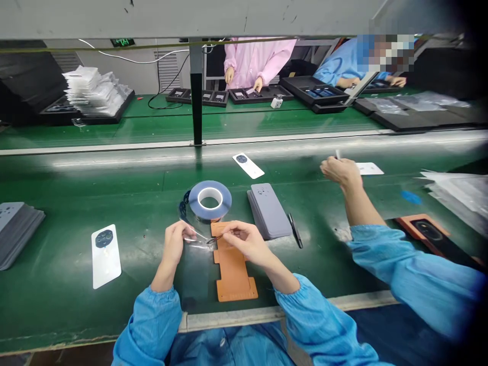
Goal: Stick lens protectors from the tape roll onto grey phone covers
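My left hand (176, 241) is closed on a strip of clear film (194, 235) that leads from a blue tape roll (193, 199). Fingers pinched together, my right hand (246, 243) holds thin dark tweezers (216, 238), whose tips touch the film. Beneath the right hand lies an orange flat fixture (233, 272) with notched edges. Right of the roll is a stack of grey phone-shaped plates (271, 211), with a dark slim tool (295, 230) beside it.
White phone back panels lie at the left (106, 256) and beyond the roll (248, 166). A co-worker's hand (342, 172) reaches in from the right. Another grey stack (19, 231) is far left. Black trays (259, 94) stand across the line.
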`<state>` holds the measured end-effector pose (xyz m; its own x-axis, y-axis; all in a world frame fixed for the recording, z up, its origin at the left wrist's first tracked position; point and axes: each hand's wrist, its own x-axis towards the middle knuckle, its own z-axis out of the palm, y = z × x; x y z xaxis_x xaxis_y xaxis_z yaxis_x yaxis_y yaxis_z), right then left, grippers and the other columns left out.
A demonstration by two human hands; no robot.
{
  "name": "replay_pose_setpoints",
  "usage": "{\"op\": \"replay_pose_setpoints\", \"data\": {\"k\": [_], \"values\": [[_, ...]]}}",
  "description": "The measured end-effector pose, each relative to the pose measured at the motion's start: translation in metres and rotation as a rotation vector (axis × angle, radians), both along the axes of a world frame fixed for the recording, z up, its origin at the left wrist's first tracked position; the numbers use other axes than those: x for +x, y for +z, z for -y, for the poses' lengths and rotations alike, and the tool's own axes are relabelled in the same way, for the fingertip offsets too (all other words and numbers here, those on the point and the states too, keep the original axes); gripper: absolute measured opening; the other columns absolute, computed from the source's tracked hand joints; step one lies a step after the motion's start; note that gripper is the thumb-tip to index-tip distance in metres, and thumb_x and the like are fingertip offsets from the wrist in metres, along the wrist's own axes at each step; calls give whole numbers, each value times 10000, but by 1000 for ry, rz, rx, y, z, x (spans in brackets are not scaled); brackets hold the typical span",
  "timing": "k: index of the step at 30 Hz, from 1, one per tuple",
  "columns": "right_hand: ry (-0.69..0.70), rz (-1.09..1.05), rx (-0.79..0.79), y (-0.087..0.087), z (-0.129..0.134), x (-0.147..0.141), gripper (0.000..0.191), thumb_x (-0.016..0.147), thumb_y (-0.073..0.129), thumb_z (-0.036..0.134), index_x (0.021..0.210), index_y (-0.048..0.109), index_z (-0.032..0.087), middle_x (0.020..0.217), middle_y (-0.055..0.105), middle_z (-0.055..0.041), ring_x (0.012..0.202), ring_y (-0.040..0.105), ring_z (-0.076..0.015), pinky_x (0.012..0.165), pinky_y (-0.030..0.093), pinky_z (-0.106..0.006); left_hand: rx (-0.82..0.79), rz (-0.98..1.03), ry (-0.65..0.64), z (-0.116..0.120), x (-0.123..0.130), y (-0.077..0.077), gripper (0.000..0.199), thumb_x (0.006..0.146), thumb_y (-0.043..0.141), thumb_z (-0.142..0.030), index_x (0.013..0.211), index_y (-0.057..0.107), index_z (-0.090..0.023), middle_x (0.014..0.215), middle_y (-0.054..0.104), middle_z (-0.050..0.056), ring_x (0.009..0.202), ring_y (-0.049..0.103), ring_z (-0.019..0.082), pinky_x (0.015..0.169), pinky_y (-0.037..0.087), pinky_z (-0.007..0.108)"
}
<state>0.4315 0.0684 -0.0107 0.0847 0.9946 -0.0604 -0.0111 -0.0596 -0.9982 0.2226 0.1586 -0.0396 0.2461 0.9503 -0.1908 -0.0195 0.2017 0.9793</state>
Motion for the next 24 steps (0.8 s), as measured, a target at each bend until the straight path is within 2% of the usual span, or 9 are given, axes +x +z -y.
{"op": "replay_pose_setpoints", "data": {"k": [3, 6, 8, 9, 11, 14, 16, 20, 24], "values": [[-58, -29, -39, -10, 11, 13, 260, 849, 718, 441, 770, 681, 196, 793, 673, -30, 684, 606, -164, 664, 491, -318, 104, -144, 191, -8, -12, 2, 181, 787, 661, -338, 735, 607, -173, 647, 614, -2, 548, 561, 120, 508, 407, 219], [-103, 94, -95, -24, 18, 19, 227, 812, 755, 404, 790, 678, 192, 712, 633, -5, 607, 530, -135, 578, 420, -284, 330, -231, 455, -8, -18, 7, 346, 697, 807, -292, 959, 605, -188, 762, 595, -29, 614, 556, 99, 573, 448, 205], [-107, 146, -128, -33, 20, 20, 207, 795, 760, 375, 837, 676, 190, 656, 583, 21, 571, 478, -124, 534, 371, -270, 472, -256, 515, 1, -16, 12, 326, 727, 795, -274, 987, 615, -192, 837, 618, -9, 656, 572, 100, 602, 463, 209], [-108, 157, -133, -36, 20, 21, 203, 794, 754, 365, 857, 672, 190, 640, 563, 30, 568, 470, -124, 528, 365, -267, 516, -260, 476, 7, -12, 15, 257, 763, 768, -275, 962, 628, -190, 849, 636, 3, 666, 585, 106, 613, 471, 216], [-113, 183, -129, -40, 18, 22, 195, 790, 743, 343, 880, 662, 191, 643, 550, 37, 580, 477, -125, 538, 380, -268, 516, -252, 272, 21, -3, 22, 140, 823, 712, -287, 902, 653, -187, 836, 674, 21, 680, 625, 126, 641, 497, 237], [-132, 253, -101, -42, 15, 24, 203, 772, 740, 304, 920, 658, 192, 685, 574, 31, 605, 501, -128, 571, 422, -274, 327, -288, -114, 36, 15, 27, 121, 859, 656, -302, 904, 679, -193, 809, 714, 34, 704, 682, 162, 611, 506, 246], [-141, 295, -81, -43, 13, 26, 227, 761, 739, 287, 953, 659, 195, 732, 607, 19, 620, 519, -131, 589, 450, -281, 240, -363, -258, 40, 26, 25, 102, 859, 631, -283, 882, 678, -196, 792, 724, 35, 691, 688, 169, 579, 486, 243], [-159, 343, -63, -46, 14, 27, 218, 767, 725, 283, 960, 660, 203, 781, 628, 5, 629, 535, -137, 605, 481, -297, 251, -487, -301, 39, 39, 10, 94, 848, 611, -259, 776, 627, -199, 716, 702, 14, 597, 639, 148, 591, 463, 255], [-191, 372, -48, -47, 15, 26, 199, 777, 722, 299, 949, 668, 215, 781, 617, 5, 613, 519, -139, 596, 483, -305, 246, -508, -307, 38, 43, -4, 126, 854, 611, -285, 760, 606, -202, 695, 688, 10, 604, 631, 151, 590, 443, 256]]}}
